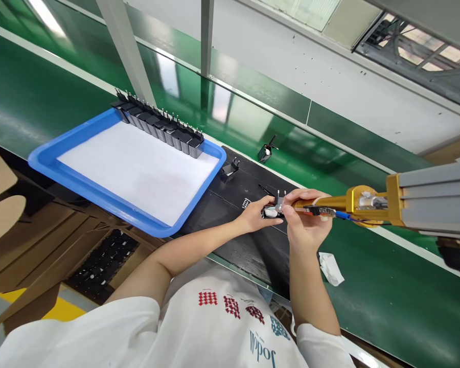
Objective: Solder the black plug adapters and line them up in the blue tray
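My left hand (255, 214) is closed around a small black charger housing (268, 215), its open side showing white material inside. A grey plug cover with two metal pins (281, 199) stands beside it, at the fingertips of my right hand (308, 220). That hand is pinched on the cover, and its fingers partly hide the end of a gold rod (339, 203). An orange and dark part (316, 210) runs along the rod near my palm. The exact contact between cover, housing and rod is hidden by my fingers.
On the left, a blue tray (193, 207) lined with white holds a row of black plug chargers (157, 122). One charger (230, 169) lies on the black mat (230, 214); an open housing (266, 152) sits behind. A grey machine (437, 199) juts in; crumpled white paper (331, 268) lies right.
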`<action>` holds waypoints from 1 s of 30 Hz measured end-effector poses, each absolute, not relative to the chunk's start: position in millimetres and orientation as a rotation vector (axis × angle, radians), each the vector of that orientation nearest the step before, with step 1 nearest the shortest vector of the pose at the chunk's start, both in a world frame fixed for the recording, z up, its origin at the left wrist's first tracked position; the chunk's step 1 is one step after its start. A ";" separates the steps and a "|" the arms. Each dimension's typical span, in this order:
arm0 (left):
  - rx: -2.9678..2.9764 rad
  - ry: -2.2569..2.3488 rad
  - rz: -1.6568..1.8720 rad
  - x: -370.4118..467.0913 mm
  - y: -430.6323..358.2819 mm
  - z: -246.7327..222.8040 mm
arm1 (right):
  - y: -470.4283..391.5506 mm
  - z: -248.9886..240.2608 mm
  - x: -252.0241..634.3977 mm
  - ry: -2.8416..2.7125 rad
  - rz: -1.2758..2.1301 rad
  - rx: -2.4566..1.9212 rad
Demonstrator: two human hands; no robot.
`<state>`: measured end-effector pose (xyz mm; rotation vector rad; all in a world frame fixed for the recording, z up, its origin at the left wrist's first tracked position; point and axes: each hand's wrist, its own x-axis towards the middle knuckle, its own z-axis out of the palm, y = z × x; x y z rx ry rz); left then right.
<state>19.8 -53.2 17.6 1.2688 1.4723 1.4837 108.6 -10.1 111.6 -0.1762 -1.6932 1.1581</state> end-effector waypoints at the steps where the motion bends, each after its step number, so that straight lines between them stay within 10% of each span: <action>1: 1.264 1.499 1.469 19.2 -53.0 17.9 | -9.9 111.9 108.9 -1.697 1.168 -0.162; 30: 0.805 2.436 0.926 -127.1 101.8 88.8 | 46.4 92.9 187.7 -1.729 1.074 -0.509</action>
